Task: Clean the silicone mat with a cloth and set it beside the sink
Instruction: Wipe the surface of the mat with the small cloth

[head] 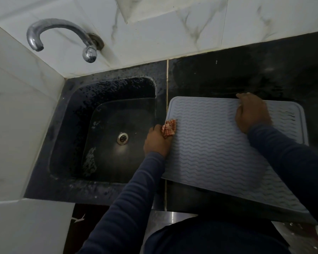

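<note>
A grey silicone mat with wavy ridges lies on the black counter, right of the sink, its near edge overhanging the counter front. My left hand grips a bunched orange checked cloth and holds it against the mat's left edge. My right hand rests on the mat near its far edge, fingers curled over that edge.
A chrome curved tap sticks out of the white marbled wall above the sink. The sink's drain is at its centre, and the basin is wet. The black counter extends behind and right of the mat. A white tiled wall stands at the left.
</note>
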A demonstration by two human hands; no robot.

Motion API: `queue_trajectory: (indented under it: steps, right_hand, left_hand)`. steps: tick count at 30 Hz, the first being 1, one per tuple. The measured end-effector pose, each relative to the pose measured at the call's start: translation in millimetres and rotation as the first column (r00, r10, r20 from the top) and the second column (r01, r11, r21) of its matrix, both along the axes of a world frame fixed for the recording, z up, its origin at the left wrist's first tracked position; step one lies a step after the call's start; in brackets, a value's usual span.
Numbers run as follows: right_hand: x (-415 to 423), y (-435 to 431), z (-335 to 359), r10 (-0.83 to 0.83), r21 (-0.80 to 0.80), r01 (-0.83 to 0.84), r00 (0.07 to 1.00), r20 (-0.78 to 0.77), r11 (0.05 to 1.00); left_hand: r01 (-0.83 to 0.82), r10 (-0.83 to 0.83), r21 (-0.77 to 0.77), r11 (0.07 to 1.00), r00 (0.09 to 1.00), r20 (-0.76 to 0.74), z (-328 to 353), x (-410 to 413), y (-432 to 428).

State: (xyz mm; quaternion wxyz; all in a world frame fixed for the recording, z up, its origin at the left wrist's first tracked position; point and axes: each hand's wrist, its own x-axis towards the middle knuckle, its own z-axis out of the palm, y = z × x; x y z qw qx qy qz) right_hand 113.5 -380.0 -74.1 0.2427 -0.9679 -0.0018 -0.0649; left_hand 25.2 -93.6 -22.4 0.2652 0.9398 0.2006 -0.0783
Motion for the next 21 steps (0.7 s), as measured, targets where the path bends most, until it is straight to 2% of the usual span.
queue_trajectory:
  steps: [9, 21]
  right_hand:
    - [-2, -1, 2, 0.010, 0.038, -0.010, 1.000, 0.004, 0.999]
    - [-5, -6, 3, 0.075, 0.041, -0.075, 0.997, 0.007, 0.996]
  left_hand:
    - [-0.010, 0.014, 0.066, 0.998, 0.998, -0.057, 2, -27, 8]
    - [-0.214, 0.219, 0.081, 0.973, 0.974, -0.050, 1, -100, -1]
